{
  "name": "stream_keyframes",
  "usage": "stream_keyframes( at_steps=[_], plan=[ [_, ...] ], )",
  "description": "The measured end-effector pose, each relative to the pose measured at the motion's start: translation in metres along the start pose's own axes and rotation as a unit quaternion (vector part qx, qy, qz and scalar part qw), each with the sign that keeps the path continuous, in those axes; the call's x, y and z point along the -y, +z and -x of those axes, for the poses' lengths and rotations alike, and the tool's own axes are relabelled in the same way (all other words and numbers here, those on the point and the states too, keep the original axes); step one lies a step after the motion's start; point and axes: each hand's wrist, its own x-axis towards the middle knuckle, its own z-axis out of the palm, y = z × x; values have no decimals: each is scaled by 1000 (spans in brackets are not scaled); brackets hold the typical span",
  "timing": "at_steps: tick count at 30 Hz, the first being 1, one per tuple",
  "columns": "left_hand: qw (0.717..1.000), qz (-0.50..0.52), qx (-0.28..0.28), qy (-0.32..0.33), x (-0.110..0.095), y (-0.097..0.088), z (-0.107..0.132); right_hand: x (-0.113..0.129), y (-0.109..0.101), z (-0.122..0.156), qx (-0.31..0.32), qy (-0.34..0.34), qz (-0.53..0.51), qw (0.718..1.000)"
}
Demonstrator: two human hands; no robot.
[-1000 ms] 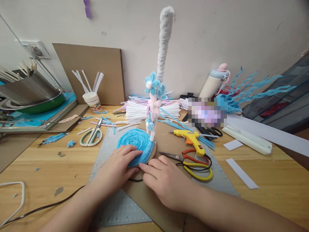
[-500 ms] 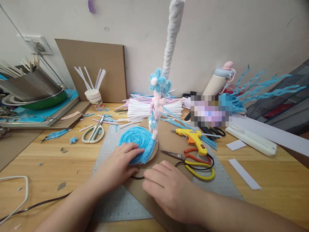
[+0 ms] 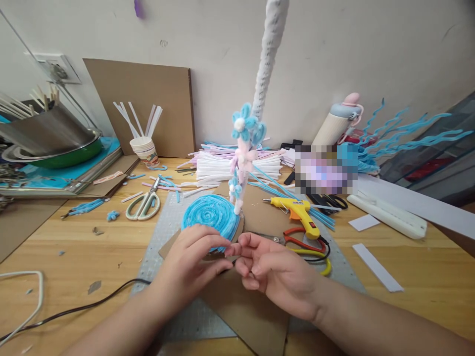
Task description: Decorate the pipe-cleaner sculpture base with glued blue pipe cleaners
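A round base coiled from blue pipe cleaners lies on cardboard. My left hand is at its near edge, thumb and fingers apart, holding nothing I can see. Turned partly palm up, my right hand has loosely curled, separated fingers and appears empty. The fingertips of both hands meet or nearly meet in front of the coil. At the coil's right edge rises a white wrapped stem, dressed with a blue flower and pink flowers.
A yellow glue gun lies right of the coil, above red-and-yellow-handled scissors. Pale-handled scissors lie on the left. White pipe cleaners are bundled behind. A paper cup, a bottle and a cutting mat are around.
My right hand has rolled from knuckles-up to palm-up and moved closer to the left. My left hand has slid back off the coil's top. The cardboard underneath has shifted.
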Motion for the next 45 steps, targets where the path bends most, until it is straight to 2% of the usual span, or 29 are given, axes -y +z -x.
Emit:
stream_keyframes(
  at_steps=[3, 8, 12, 17, 20, 25, 29, 31, 34, 38, 42, 45],
  plan=[
    [999, 19, -25, 8, 1, 2, 0, -3, 0, 0, -21, 46, -54, 997],
    [996, -19, -63, 55, 3, -1, 0, -5, 1, 2, -33, 70, -99, 992],
    [991, -41, -54, 118, 0, -9, 4, -5, 6, 9, -16, 81, -113, 990],
    [984, -88, -39, 153, -8, -13, 9, -6, 8, 28, -15, 68, -85, 994],
    [986, -88, -56, 128, -11, -8, 8, -8, 9, 38, 13, 46, -79, 996],
    [998, 51, -36, -20, -12, 4, 5, -9, 7, 43, 57, 5, -69, 996],
    [990, 109, -39, -78, -11, 5, 5, -13, 1, 44, 62, -25, -72, 995],
    [989, 120, -37, -74, -9, 3, 6, -16, -1, 44, 47, -27, -63, 997],
    [989, 139, -36, -27, -9, -1, 5, -20, -3, 44, 26, -28, -55, 998],
    [989, 134, -50, 31, -11, -3, 1, -22, -2, 42, 28, -29, -73, 997],
    [990, 135, -42, 21, -13, -3, -3, -23, 0, 41, 21, -24, -101, 994],
    [986, 156, -65, -7, -14, -2, -3, -26, 3, 40, 41, -34, -148, 988]
  ],
)
